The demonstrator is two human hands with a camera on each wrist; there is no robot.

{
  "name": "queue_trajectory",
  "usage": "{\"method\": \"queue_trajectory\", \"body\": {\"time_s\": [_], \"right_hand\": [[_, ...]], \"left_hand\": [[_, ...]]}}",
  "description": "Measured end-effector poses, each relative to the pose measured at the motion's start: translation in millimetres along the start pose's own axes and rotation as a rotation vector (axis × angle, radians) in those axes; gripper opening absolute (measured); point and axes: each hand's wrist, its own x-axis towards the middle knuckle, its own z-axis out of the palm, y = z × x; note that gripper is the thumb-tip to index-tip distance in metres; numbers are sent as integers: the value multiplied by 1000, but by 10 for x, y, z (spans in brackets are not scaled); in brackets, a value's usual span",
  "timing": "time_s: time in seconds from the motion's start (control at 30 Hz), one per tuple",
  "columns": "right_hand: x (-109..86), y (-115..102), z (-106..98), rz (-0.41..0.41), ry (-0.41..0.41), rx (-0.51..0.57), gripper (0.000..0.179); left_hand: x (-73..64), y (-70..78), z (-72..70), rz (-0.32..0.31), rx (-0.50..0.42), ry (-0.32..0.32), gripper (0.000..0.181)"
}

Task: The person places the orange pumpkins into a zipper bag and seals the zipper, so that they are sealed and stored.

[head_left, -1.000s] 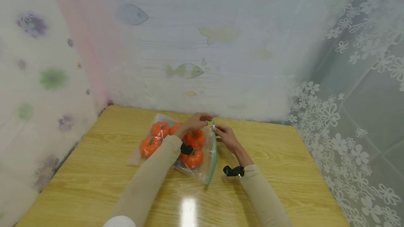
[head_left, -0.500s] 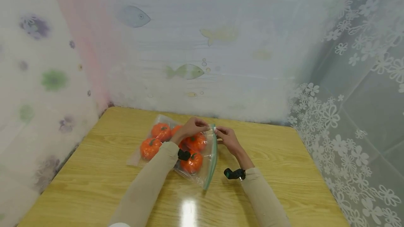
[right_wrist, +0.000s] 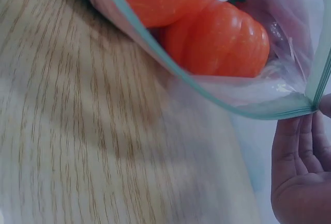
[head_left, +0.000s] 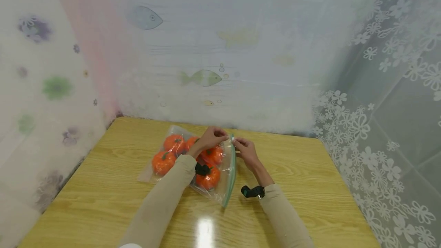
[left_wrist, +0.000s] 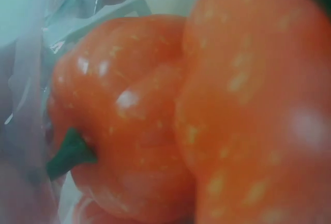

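A clear zip bag (head_left: 225,171) with a green zip edge lies on the table, holding several orange pumpkins (head_left: 163,162) with green stems. At the far end of that edge my right hand (head_left: 247,151) pinches the corner by a small white slider (head_left: 232,139). Thumb and fingers of my left hand (head_left: 211,138) pinch the bag just left of the slider, its forearm crossing over the bag. The right wrist view shows the bag's mouth gaping, a pumpkin (right_wrist: 220,40) inside, and the right hand (right_wrist: 300,167) at the zip's corner. Pumpkins (left_wrist: 124,115) fill the left wrist view; that hand is hidden there.
The wooden table (head_left: 303,202) runs back to a wall (head_left: 262,87) with fish pictures. A flowered wall (head_left: 55,125) stands on the left, and a tiled surface with white flower patterns (head_left: 389,144) on the right.
My left hand has come down from above the bag, its thumb and fingers closing at the bag's far edge. The right hand keeps its pinch at the slider corner, hardly moving.
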Motion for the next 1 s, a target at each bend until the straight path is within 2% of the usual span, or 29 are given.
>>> {"method": "queue_trajectory", "body": {"time_s": [0.27,0.53,0.8,1.0], "right_hand": [[-27,-23,46,43,21,18,35],[-94,-29,107,75,64,63,20],[-209,44,113,95,47,-9,18],[-373,70,114,116,56,-63,21]], "left_hand": [[-9,-18,50,18,17,67,17],[-21,-15,111,2,55,159,16],[-96,11,124,-51,46,256,16],[-119,19,102,-75,34,295,14]]}}
